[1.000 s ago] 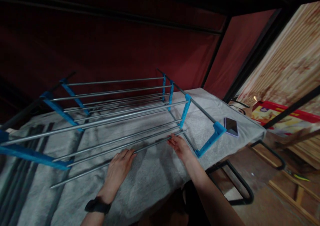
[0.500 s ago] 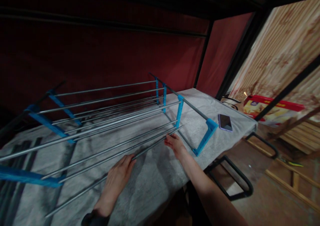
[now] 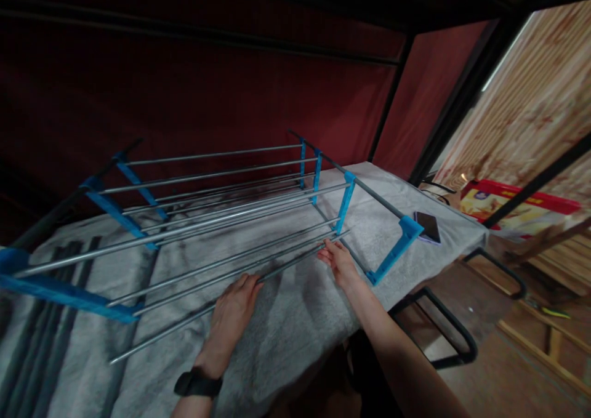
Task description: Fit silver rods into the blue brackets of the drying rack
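Note:
A loose grey metal rod (image 3: 289, 264) slants across the near side of a rack. My left hand (image 3: 236, 304) is closed over its middle. Further right, the fingers of my right hand (image 3: 339, 261) pinch the same rod near its far end. That end reaches close to a blue bracket (image 3: 344, 209), but whether they touch I cannot tell. The rod's near end lies free, apart from the front left bracket (image 3: 69, 295). Several metal rods, such as the thick front one (image 3: 194, 222), span the rack between the blue plastic brackets on both sides.
Grey cloth (image 3: 286, 332) covers the surface under the rack. Several dark tubes (image 3: 55, 319) lie at the left. A phone (image 3: 427, 227) rests beyond the right front bracket (image 3: 397, 252). Black metal loops (image 3: 447, 325) stick out past the right edge, and a red-and-yellow box (image 3: 512, 209) stands behind.
The camera view has shifted, so the rack, phone and box appear further right. Both hands remain on the rod, whose near end now shows slightly closer to the front left bracket.

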Demonstrator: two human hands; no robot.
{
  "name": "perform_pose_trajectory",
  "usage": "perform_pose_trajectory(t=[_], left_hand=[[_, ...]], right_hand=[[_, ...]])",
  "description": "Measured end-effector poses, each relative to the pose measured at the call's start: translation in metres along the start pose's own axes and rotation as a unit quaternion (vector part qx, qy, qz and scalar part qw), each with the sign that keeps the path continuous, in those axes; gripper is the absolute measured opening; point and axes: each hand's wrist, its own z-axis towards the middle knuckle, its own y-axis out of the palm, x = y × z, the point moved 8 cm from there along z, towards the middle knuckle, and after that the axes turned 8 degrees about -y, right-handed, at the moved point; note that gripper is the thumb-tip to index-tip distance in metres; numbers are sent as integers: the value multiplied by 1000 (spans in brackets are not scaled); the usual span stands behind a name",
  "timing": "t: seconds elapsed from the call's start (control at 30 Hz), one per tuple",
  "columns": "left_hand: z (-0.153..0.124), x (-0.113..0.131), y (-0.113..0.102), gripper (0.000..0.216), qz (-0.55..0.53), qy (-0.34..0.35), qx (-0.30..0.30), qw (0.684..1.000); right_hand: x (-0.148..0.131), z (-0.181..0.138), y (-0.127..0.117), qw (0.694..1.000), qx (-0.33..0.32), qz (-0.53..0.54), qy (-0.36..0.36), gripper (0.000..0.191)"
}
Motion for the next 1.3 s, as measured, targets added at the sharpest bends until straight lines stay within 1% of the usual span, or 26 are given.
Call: perform_pose_trajectory(t=[0.13, 0.27, 0.37, 0.5, 0.57, 0.7, 0.87, 0.93, 1.13, 1.3], left_hand=[[1, 3, 5, 31, -10, -1, -12, 1000], [2, -2, 6, 28, -40, -13, -23, 999], [3, -7, 5, 28, -47, 1, -5, 999], [5, -14, 4, 35, -33, 21, 37, 999], [6, -17, 5, 38, -18, 22, 46, 999], [6, -18, 7, 39, -6, 11, 35, 999], [6, -20, 5, 29, -39, -37, -7, 999], [6, -18, 2, 26, -46, -40, -15, 998], [7, -14, -4, 29, -59, -9, 21, 998], [7, -16, 1, 29, -70, -12, 18, 997]], right_hand=[[1, -3, 5, 999, -30, -3, 9, 36], [0, -3, 5, 1000, -28, -7, -11, 38], [1, 0, 4, 999, -26, -16, -12, 41], [1, 3, 1, 1000, -11, -7, -16, 45], [-1, 4, 0, 1000, -3, -2, -17, 45], [-3, 5, 3, 1000, -13, 3, -12, 44], [-5, 4, 6, 999, -27, 4, -19, 43], [-5, 4, 6, 1000, -24, -2, -19, 43], [-7, 4, 11, 999, -37, 2, -17, 41], [-9, 5, 10, 999, -33, -15, -32, 46]])
